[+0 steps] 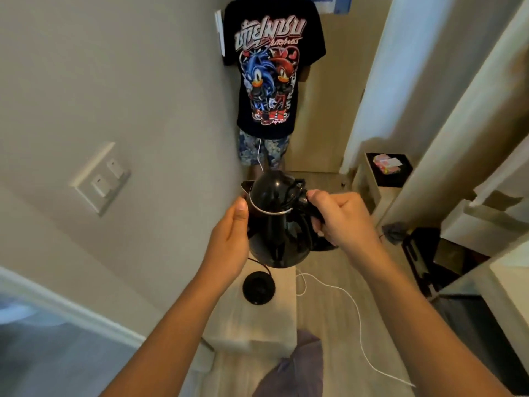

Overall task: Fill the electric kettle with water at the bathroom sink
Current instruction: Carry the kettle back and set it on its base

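A glossy black electric kettle (276, 224) hangs in the air in front of me, its lid tipped up. My right hand (340, 217) is closed around the kettle's handle on the right side. My left hand (230, 239) lies flat against the kettle's left wall, thumb near the rim. Below the kettle, its round black power base (258, 287) rests on a low pale stool (252, 325), with a thin black cord running off it. No sink is in view.
A person in a black printed T-shirt (272, 75) stands ahead with their back to me, in front of a brown door. A wall with a light switch (100, 179) runs along the left. A white cable (355, 316) crosses the wood floor. Dark furniture crowds the right.
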